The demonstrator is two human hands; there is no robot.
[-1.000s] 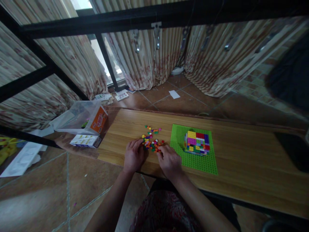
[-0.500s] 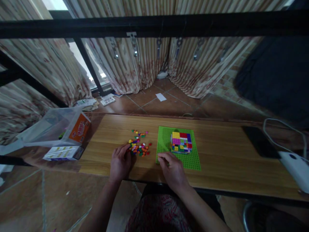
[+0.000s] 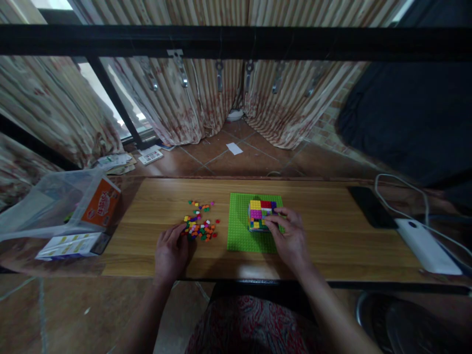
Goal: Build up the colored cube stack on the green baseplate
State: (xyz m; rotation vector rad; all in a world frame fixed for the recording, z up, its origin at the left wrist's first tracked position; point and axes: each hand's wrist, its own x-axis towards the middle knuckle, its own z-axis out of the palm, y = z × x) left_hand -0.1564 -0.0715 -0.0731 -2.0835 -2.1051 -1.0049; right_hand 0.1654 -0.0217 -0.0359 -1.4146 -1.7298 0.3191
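A multicoloured block of small bricks stands on a green baseplate in the middle of the wooden table. My right hand rests on the block's right side, fingers curled and pinched at its top edge. Whether a brick sits in that pinch is hidden. A loose pile of small coloured bricks lies left of the plate. My left hand lies flat on the table with its fingertips touching the pile's near left edge.
A clear plastic bag with an orange box and a white box sit at the table's left end. A black phone, a white power bank and its cable lie at the right. A black metal bar crosses overhead.
My right hand has moved from the brick pile, over the plate's near edge, to the built block. The left hand has stayed by the pile. The view has swung to the right.
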